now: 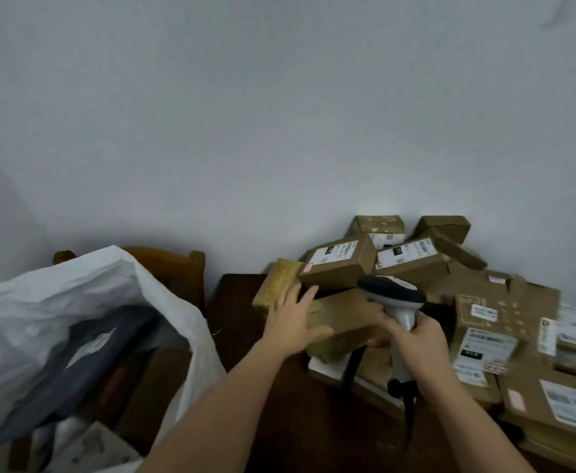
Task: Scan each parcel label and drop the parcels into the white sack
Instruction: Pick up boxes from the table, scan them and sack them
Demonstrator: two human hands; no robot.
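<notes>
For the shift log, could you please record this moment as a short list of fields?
left hand: open, fingers spread on a brown parcel
right hand: grips the barcode scanner
white sack: open, left of the table, parcels already inside
parcel pile: stacked on the table against the wall, several labels visible
chair: wooden, behind the sack
</notes>
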